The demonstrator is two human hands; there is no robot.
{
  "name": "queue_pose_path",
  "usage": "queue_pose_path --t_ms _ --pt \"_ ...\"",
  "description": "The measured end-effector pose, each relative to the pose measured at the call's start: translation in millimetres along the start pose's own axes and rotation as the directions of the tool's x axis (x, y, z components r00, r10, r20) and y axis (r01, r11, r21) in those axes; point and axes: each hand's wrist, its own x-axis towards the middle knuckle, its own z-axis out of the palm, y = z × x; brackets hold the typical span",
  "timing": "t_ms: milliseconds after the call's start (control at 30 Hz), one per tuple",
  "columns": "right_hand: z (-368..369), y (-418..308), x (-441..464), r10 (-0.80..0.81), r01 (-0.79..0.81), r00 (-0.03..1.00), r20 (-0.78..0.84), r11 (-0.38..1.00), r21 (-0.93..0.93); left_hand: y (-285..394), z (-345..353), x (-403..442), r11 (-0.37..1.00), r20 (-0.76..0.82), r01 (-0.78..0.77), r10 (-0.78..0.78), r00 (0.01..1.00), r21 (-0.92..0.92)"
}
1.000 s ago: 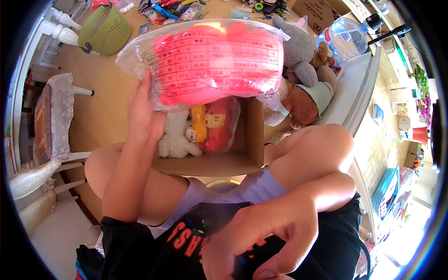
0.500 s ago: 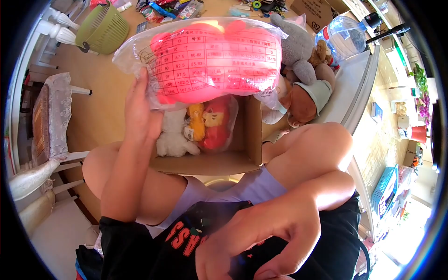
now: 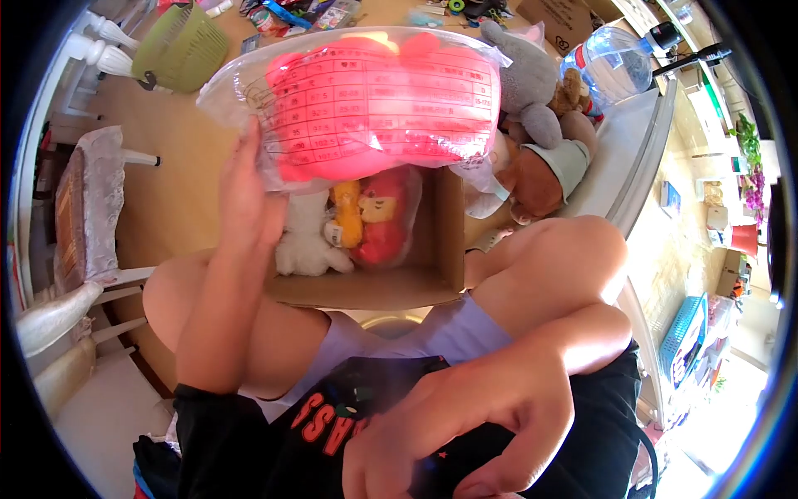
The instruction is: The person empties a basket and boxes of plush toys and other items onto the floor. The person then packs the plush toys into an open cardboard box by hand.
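My left hand (image 3: pixel 249 187) grips the left end of a clear plastic bag (image 3: pixel 237 91) printed with a red size chart. Inside the bag is a bright pink stuffed item (image 3: pixel 374 108) whose exact shape I cannot make out. The bag is held over the far part of an open cardboard box (image 3: pixel 440 241) between my legs. In the box lie a white plush toy (image 3: pixel 307 245), an orange plush toy (image 3: pixel 347 212) and a red plush toy (image 3: pixel 386 220) in clear plastic. Close to the camera, my right hand (image 3: pixel 474 407) hangs before my chest, thumb apart from the bent fingers, holding nothing visible; its fingertips are partly cut off.
A grey plush toy (image 3: pixel 528 83) and a brown plush with a pale hat (image 3: pixel 540 179) are piled right of the box. Beyond them stands a large clear water bottle (image 3: pixel 615 66). A green basket (image 3: pixel 179 50) sits at the far left, near a cloth-covered stool (image 3: pixel 96 200).
Very little differs. The bag and my left hand have shifted slightly up and left in view, with the box. My right hand keeps nearly the same pose.
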Motion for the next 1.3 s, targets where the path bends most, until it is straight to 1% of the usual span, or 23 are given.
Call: queue_pose_path --t_ms 67,133,200,333,400,467,567,667,733,967,1100,1300 --pt "2 1 1 -0.02 0.02 1.0 -0.021 1.0 0.012 1 1 0 1.0 -0.011 -0.005 0.004 1.0 -0.008" --pt "6 31 3 -0.213 0.214 0.977 -0.019 0.976 0.043 2 2 -1 1.0 -0.014 -0.007 0.007 1.0 0.0" --pt "8 37 2 -0.281 0.281 0.96 -0.021 0.959 0.031 3 5 -2 1.0 -0.017 -0.003 0.003 1.0 0.001" --pt "4 14 0 -0.171 0.17 0.985 -0.004 0.984 -0.054 7 13 -7 1.0 -0.021 0.014 -0.015 1.0 -0.003" --pt "5 13 -2 -0.154 0.154 0.988 -0.002 0.986 -0.058 6 12 -9 1.0 -0.004 0.02 -0.02 1.0 -0.002" --pt "5 18 -1 -0.193 0.192 0.981 -0.013 0.98 -0.04 7 9 -8 1.0 0.036 0.021 -0.022 0.999 0.012" --pt "6 21 1 -0.245 0.244 0.969 -0.036 0.969 -0.031 8 10 -9 1.0 0.054 0.018 -0.019 0.998 0.025" --pt "6 21 3 -0.268 0.265 0.962 -0.049 0.963 -0.049 10 14 -11 0.999 0.058 -0.003 0.005 0.998 -0.038" --pt "6 22 3 -0.277 0.275 0.959 -0.053 0.96 -0.054 9 10 -9 1.0 0.05 0.006 -0.006 0.999 0.003" --pt "5 23 2 -0.268 0.266 0.962 -0.046 0.962 -0.055 8 10 -7 1.0 0.013 0.006 -0.006 1.0 0.016" --pt "3 21 2 -0.252 0.249 0.967 -0.032 0.966 -0.075 9 12 -9 0.999 -0.008 0.004 -0.004 1.0 -0.032" --pt "11 18 -3 -0.169 0.172 0.979 -0.11 0.985 0.018 7 7 -5 1.0 0.011 0.005 -0.005 1.0 -0.017"
